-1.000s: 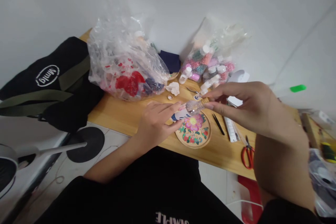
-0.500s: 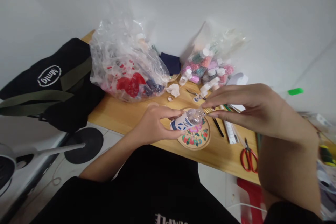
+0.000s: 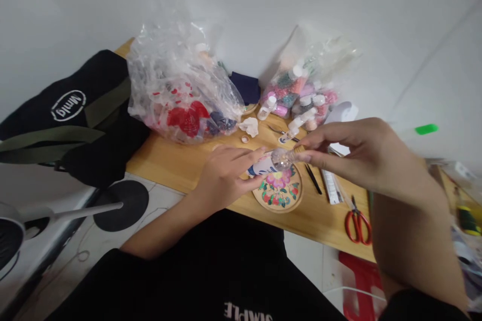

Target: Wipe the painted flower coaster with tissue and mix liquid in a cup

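Note:
My left hand (image 3: 229, 173) is closed round the labelled body of a small clear bottle (image 3: 281, 159), tilted with its neck to the right. The thumb and fingers of my right hand (image 3: 339, 148) pinch a gold-coloured cap (image 3: 299, 149) at the bottle's neck. Whether the cap still sits on the threads I cannot tell. Below the bottle, a round wooden disc (image 3: 286, 205) painted with pink, red and green flowers lies on the table.
Behind stand a large clear plastic bag (image 3: 176, 80) and a bag of small bottles (image 3: 293, 85). Red-handled pliers (image 3: 357, 225), a black pen-like tool (image 3: 313, 179), a white tube (image 3: 330, 188) and crumpled tissue (image 3: 249, 126) lie on the wooden table (image 3: 169, 163). A black bag (image 3: 75, 110) is at left.
The bottle has turned in my left hand, whose fingers now lie over its top. My right fingers have shifted round the cap and cover its side differently.

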The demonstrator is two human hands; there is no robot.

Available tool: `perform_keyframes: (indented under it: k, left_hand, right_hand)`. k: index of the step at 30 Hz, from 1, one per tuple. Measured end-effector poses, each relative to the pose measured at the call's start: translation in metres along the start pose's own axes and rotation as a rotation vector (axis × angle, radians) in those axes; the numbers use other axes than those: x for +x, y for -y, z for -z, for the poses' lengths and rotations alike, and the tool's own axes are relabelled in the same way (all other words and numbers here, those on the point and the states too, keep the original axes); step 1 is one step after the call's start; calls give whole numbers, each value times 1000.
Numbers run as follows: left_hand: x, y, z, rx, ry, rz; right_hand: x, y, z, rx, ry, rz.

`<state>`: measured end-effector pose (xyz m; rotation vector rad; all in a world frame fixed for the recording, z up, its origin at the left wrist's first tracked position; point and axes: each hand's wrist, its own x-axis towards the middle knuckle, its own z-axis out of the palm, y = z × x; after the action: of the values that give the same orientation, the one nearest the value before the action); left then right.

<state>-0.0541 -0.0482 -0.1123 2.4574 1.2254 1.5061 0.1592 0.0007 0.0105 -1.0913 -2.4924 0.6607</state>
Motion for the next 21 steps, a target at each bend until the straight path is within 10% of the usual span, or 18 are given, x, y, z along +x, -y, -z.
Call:
perform_keyframes:
  k: [21]
  left_hand:
    - [3, 4, 8, -338, 177, 172]
  right_hand:
    - [-6, -4, 14, -1, 68, 206]
